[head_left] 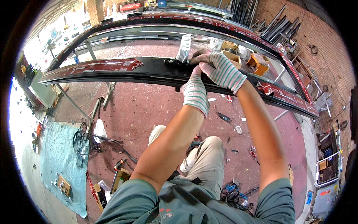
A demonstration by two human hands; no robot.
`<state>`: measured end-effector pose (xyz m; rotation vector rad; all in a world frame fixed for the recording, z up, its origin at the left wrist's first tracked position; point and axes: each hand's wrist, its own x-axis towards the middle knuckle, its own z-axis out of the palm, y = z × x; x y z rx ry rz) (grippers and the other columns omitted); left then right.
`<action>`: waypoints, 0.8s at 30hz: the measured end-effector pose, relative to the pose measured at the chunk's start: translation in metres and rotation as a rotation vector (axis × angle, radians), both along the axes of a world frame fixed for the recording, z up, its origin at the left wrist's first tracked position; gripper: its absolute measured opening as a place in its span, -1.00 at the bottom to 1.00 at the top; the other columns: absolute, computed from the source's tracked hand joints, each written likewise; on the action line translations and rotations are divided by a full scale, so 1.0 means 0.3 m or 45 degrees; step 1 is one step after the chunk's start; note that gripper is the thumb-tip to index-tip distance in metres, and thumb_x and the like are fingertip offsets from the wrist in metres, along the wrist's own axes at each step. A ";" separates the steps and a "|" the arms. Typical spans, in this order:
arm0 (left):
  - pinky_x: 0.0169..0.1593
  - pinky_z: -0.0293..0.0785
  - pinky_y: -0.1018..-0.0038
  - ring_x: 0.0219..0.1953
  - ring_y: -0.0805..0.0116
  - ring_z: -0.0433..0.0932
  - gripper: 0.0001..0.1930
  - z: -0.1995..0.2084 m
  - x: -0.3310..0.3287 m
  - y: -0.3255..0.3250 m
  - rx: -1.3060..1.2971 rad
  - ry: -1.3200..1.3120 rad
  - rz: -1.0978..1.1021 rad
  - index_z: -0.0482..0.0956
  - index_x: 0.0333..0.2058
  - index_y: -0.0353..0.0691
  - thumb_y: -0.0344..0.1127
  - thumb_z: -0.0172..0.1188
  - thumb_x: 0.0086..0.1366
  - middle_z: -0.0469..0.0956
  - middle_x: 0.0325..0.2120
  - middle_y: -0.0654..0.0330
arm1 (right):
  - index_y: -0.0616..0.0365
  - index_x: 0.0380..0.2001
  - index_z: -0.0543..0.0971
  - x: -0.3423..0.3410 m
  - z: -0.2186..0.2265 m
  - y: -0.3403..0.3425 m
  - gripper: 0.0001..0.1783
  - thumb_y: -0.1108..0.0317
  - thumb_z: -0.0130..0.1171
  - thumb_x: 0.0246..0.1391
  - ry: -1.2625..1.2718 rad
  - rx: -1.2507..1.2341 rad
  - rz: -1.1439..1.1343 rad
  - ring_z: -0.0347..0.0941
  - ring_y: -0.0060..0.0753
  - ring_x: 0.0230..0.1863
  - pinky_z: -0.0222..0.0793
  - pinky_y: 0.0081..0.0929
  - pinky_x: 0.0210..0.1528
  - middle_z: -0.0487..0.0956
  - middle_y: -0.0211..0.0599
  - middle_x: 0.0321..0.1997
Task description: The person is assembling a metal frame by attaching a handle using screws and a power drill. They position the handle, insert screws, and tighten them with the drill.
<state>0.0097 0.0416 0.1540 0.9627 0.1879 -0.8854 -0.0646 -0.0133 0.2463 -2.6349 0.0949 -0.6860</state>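
Note:
A large black frame (156, 71), partly covered in red protective film (100, 66), lies raised across in front of me. On its near bar sits a black oblong fitting (172, 62), from which an upright piece in clear-white plastic wrap (184, 48) rises. Both my hands wear striped knit gloves, just right of that piece. My left hand (195, 91) is closed at the bar's near edge, its thumb up on top. Over the bar, my right hand (222, 67) has its fingers curled and meets the left thumb. Whatever lies between the right fingers is hidden.
Metal legs (74, 100) support the frame. Cardboard boxes (232, 59) stand beyond the near bar. Below lie a teal mat (61, 149) with black cables (80, 143), a white bag (99, 130) and, near my right leg, tangled tools and cords (235, 194). Long profiles (281, 28) lean against the brick wall.

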 end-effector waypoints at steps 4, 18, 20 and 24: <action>-0.35 0.52 0.43 -0.34 0.44 0.56 -0.57 0.005 -0.015 0.009 -0.088 0.008 0.027 0.54 -0.12 -0.01 0.10 0.35 0.17 0.58 -0.31 0.35 | 0.18 -0.14 0.68 -0.001 0.047 -0.017 -0.70 0.32 0.05 0.17 0.154 -0.133 -0.048 0.62 -0.07 -0.18 0.48 -0.33 -0.05 0.67 -0.01 -0.27; 0.21 0.30 0.34 0.04 0.21 0.45 0.01 0.087 -0.042 0.094 -0.232 0.120 0.012 0.19 0.24 -0.44 -0.09 0.59 -0.06 0.42 0.13 -0.03 | 0.25 -0.12 0.68 0.115 0.162 0.023 -0.65 0.31 0.33 0.02 0.508 0.014 -0.200 0.53 -0.47 -0.29 0.44 -0.46 -0.08 0.70 -0.29 -0.31; 0.24 0.29 0.33 0.08 0.22 0.44 0.00 0.082 -0.027 0.085 -0.172 0.150 0.008 0.15 0.26 -0.42 -0.15 0.58 -0.05 0.40 0.14 -0.02 | 0.26 -0.08 0.66 0.133 0.188 0.040 -0.60 0.32 0.36 -0.01 0.577 -0.017 -0.282 0.54 -0.47 -0.26 0.43 -0.44 -0.05 0.70 -0.31 -0.28; 0.25 0.28 0.35 0.11 0.21 0.43 -0.02 0.105 -0.045 0.110 -0.178 0.094 0.071 0.10 0.27 -0.41 -0.18 0.53 0.00 0.40 0.14 -0.03 | 0.27 -0.10 0.67 0.152 0.195 0.040 -0.59 0.31 0.38 -0.04 0.610 0.184 -0.257 0.53 -0.47 -0.22 0.41 -0.44 -0.02 0.68 -0.32 -0.25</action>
